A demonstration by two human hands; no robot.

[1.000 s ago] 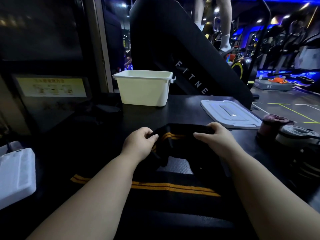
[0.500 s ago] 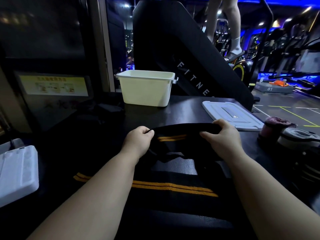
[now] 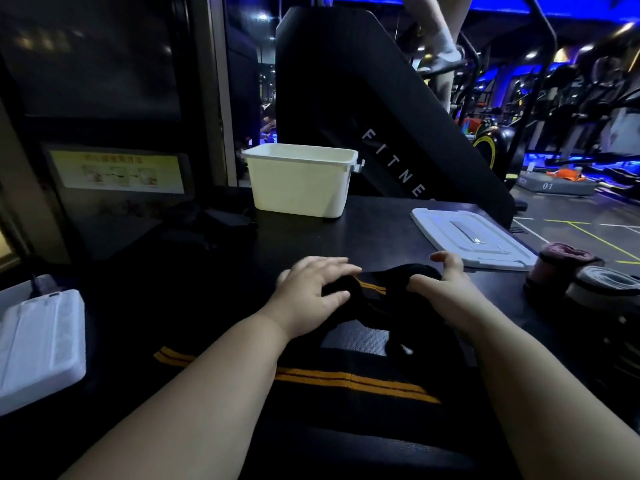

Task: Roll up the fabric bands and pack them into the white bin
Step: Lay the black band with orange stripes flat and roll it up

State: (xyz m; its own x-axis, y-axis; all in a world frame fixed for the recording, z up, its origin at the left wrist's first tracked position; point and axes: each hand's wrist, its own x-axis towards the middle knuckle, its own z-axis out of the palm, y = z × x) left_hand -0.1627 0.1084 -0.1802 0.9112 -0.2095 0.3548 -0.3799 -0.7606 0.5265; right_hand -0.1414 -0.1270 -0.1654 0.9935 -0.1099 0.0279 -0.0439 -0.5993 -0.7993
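A black fabric band with two orange stripes (image 3: 372,289) is bunched at its far end between my hands, and its long flat part (image 3: 349,379) runs back toward me over the dark table. My left hand (image 3: 311,294) lies over the left side of the bunched end, its fingers spread and blurred and its thumb against the fabric. Thumb and curled fingers of my right hand (image 3: 446,289) grip the right side. The white bin (image 3: 301,188) stands upright and apart from both hands at the table's far edge; its inside is hidden from here.
The bin's white lid (image 3: 471,239) lies flat at the right. Rolled bands, one pinkish (image 3: 568,261) and one grey (image 3: 609,282), sit at the right edge. A white flat device (image 3: 38,341) lies at the left. A black stair machine (image 3: 381,109) rises behind the table.
My left hand's fingers have opened from a closed grip and spread over the band. The bunched end has become narrower as both hands drew closer together.
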